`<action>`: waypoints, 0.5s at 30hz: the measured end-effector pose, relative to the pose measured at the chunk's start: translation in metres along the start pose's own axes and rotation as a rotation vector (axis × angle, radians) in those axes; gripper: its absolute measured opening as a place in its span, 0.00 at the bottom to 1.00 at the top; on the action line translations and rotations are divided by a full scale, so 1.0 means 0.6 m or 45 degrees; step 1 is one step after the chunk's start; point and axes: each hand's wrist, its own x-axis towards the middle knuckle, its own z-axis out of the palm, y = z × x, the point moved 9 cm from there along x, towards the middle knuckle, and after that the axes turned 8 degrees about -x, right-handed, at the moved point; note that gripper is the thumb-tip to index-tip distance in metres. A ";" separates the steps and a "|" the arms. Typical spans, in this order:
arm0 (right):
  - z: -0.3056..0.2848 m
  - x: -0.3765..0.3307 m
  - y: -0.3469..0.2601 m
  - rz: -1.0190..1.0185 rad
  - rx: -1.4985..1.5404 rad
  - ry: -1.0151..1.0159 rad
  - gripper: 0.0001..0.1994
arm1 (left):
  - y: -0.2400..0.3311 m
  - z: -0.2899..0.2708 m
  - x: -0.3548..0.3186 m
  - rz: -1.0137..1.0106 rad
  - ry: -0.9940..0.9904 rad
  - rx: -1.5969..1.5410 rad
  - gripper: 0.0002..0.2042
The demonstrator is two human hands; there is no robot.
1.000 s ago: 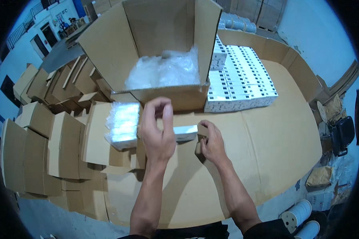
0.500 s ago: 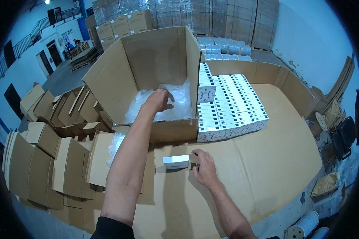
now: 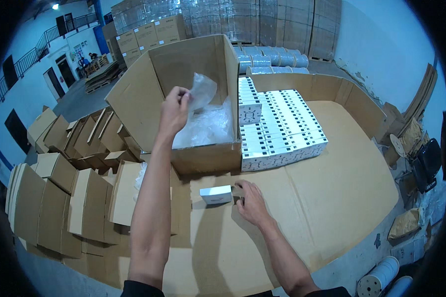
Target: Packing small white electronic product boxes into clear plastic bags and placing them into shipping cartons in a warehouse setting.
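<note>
Clear plastic film (image 3: pixel 199 94) is pinched shut in the left hand (image 3: pixel 173 110) above the open carton (image 3: pixel 208 156). Nearer the table's front edge, the right hand (image 3: pixel 251 200) loosely touches a small white box (image 3: pixel 216 194), its long axis running left-right.

One open carton (image 3: pixel 203 158), one loose white box (image 3: pixel 216 194), two hands.

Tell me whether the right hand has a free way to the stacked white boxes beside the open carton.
Probably yes: the right hand rests by a small white box, and only bare cardboard sheet lies between it and the stacked white boxes.
</note>
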 end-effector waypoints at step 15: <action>-0.054 -0.021 -0.095 0.055 1.267 0.147 0.13 | 0.034 0.030 -0.471 -0.623 0.214 -1.016 0.08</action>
